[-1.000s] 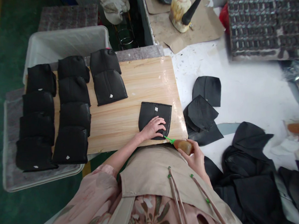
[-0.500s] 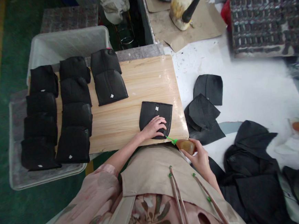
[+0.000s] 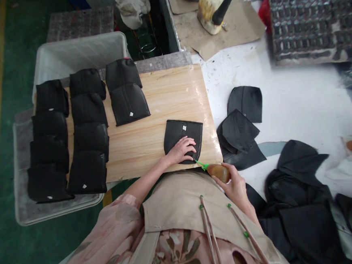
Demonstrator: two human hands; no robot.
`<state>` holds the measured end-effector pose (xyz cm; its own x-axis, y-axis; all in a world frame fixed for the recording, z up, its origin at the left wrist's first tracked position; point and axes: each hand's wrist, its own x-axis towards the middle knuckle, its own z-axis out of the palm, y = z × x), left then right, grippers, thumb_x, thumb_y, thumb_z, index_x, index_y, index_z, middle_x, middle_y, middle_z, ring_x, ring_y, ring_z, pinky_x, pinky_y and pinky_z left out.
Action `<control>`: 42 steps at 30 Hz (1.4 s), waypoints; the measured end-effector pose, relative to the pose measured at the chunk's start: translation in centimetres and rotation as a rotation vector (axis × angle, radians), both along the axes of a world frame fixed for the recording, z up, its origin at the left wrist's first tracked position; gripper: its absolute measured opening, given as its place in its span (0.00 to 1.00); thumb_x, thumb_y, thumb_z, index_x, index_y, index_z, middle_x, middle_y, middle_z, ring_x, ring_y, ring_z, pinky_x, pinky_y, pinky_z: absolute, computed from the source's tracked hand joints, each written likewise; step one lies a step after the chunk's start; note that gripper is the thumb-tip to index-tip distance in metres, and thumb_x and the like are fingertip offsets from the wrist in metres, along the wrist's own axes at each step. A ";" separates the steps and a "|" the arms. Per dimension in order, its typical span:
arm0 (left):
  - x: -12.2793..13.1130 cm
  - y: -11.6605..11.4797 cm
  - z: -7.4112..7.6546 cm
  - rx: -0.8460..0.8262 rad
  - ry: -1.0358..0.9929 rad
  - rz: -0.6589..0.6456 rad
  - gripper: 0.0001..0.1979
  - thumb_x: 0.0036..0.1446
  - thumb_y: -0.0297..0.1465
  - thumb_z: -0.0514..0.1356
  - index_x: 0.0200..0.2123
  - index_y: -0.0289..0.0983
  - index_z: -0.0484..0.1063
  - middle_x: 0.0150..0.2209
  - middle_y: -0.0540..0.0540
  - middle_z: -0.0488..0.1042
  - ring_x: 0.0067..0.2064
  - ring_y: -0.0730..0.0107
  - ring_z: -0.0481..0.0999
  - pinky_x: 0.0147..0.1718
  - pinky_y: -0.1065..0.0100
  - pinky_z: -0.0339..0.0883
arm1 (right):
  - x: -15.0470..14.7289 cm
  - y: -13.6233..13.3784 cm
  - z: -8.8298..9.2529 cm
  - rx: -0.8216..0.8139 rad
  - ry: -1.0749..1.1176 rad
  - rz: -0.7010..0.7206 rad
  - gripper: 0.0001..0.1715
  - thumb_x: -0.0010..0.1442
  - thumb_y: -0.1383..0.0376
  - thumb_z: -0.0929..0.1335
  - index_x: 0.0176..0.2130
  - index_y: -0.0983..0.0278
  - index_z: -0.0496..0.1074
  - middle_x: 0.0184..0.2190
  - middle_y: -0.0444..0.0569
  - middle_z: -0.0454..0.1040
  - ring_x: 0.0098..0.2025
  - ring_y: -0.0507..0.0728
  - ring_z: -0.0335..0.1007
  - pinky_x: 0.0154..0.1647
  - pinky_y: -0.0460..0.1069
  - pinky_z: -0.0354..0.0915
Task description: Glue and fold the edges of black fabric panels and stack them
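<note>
A black curved fabric piece [image 3: 184, 135] lies on the wooden board [image 3: 164, 96] near its front right corner. My left hand [image 3: 182, 150] rests flat on its lower half, fingers spread. My right hand [image 3: 233, 186] grips a brown glue bottle [image 3: 218, 171] with a green nozzle. The nozzle tip touches the piece's lower edge, just right of my left fingers.
Several black finished pieces [image 3: 87, 126] lie in rows on the board's left half. Loose black pieces [image 3: 239, 131] sit on the white table to the right, more black fabric [image 3: 299, 195] nearer me. A white bin [image 3: 78, 54] stands behind the board; a dark tray [image 3: 316, 15] is far right.
Hands and bottle have barely moved; the nozzle stays at the piece's lower edge. The view has shifted slightly.
</note>
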<state>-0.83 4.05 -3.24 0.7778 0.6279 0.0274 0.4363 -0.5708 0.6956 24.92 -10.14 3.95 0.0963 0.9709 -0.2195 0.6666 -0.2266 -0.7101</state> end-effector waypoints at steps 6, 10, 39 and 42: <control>0.0 0.0 -0.1 -0.028 0.020 0.006 0.13 0.53 0.38 0.68 0.42 0.41 0.75 0.54 0.43 0.70 0.63 0.56 0.63 0.66 0.48 0.49 | 0.4 0.2 -0.3 -0.290 0.568 -0.380 0.34 0.47 0.48 0.76 0.48 0.63 0.69 0.34 0.50 0.77 0.29 0.60 0.72 0.25 0.51 0.65; 0.1 -0.1 -0.3 -0.007 0.011 0.023 0.14 0.52 0.38 0.68 0.42 0.41 0.75 0.53 0.43 0.70 0.62 0.57 0.64 0.66 0.49 0.49 | 0.1 0.3 0.3 -0.315 0.937 -0.516 0.30 0.54 0.46 0.70 0.49 0.62 0.69 0.33 0.51 0.77 0.24 0.57 0.68 0.21 0.49 0.59; 5.4 0.7 1.6 0.090 0.208 0.538 0.15 0.53 0.41 0.68 0.40 0.41 0.73 0.46 0.44 0.68 0.51 0.55 0.64 0.47 0.55 0.60 | -1.2 0.9 -3.2 0.078 0.237 -0.564 0.39 0.47 0.48 0.76 0.52 0.64 0.67 0.41 0.54 0.75 0.34 0.59 0.72 0.35 0.53 0.70; 5.4 0.7 1.6 0.087 0.205 0.536 0.14 0.54 0.41 0.67 0.40 0.41 0.73 0.46 0.45 0.68 0.52 0.55 0.64 0.48 0.55 0.60 | -1.4 1.0 -3.5 0.091 0.182 -0.532 0.39 0.48 0.48 0.75 0.53 0.63 0.67 0.42 0.53 0.75 0.33 0.58 0.71 0.35 0.52 0.69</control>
<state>4.56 4.71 -1.68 0.3467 0.9377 -0.0206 0.8009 -0.2846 0.5268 23.55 -9.12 0.47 0.5453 0.8150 -0.1959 0.3425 -0.4300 -0.8353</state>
